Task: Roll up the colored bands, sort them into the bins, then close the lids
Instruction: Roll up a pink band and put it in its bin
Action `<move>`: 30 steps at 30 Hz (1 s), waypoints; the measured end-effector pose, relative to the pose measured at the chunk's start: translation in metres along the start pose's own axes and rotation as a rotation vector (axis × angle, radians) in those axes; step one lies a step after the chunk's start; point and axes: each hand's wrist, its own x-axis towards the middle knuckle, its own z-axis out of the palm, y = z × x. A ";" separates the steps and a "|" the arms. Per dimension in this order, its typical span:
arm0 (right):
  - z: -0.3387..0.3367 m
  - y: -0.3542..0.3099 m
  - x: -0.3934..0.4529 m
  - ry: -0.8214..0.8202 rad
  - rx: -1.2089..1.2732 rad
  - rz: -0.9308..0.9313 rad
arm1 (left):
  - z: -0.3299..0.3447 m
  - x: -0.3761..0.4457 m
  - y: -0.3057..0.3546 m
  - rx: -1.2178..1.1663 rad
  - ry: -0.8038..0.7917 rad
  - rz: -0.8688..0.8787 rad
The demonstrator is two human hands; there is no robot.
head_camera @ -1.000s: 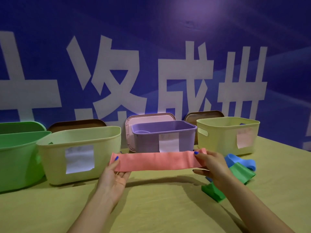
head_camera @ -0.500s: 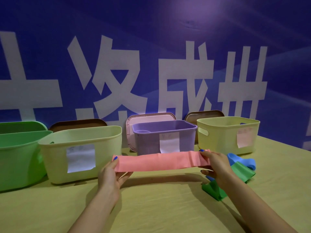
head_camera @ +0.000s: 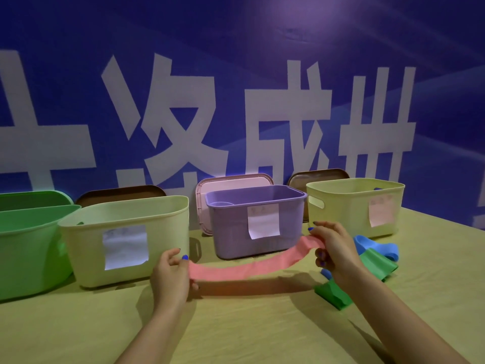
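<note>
A pink band [head_camera: 246,266] is held stretched above the table [head_camera: 236,324], just in front of the purple bin [head_camera: 252,222]. Its left end is pinched in the grip of the left hand [head_camera: 172,277], fingers closed on it, and its right end is pinched in the grip of the right hand [head_camera: 334,252], which is raised higher, so the band sags in a curve between them. To the right of the purple bin, behind the right hand, a blue band [head_camera: 378,248] and a green band [head_camera: 378,266] are seen lying on the table, unrolled. A yellow bin [head_camera: 354,203] is placed to the right of the purple bin, a pale yellow bin [head_camera: 126,240] to its left, and a green bin [head_camera: 29,248] further left. All four bins are open. A pink lid [head_camera: 225,182] is propped behind the purple bin, with brown lids [head_camera: 120,193] behind the bins on either side.
</note>
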 end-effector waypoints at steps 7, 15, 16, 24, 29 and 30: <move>0.016 -0.015 -0.032 -0.521 0.258 0.174 | 0.013 -0.024 0.021 0.221 -0.036 0.531; 0.027 -0.002 -0.036 -0.710 0.350 0.223 | 0.025 -0.057 0.030 0.491 -0.387 1.203; 0.027 -0.001 -0.036 -0.718 0.335 0.207 | 0.024 -0.055 0.029 0.508 -0.374 1.206; 0.035 0.006 -0.040 -0.771 0.124 0.227 | 0.020 -0.053 0.026 0.346 -0.294 0.938; 0.034 0.017 -0.032 -0.417 -0.363 -0.172 | 0.023 -0.062 0.047 -0.199 -0.298 0.262; 0.034 0.016 -0.032 -0.493 -0.360 -0.169 | 0.022 -0.061 0.054 -0.367 -0.336 0.078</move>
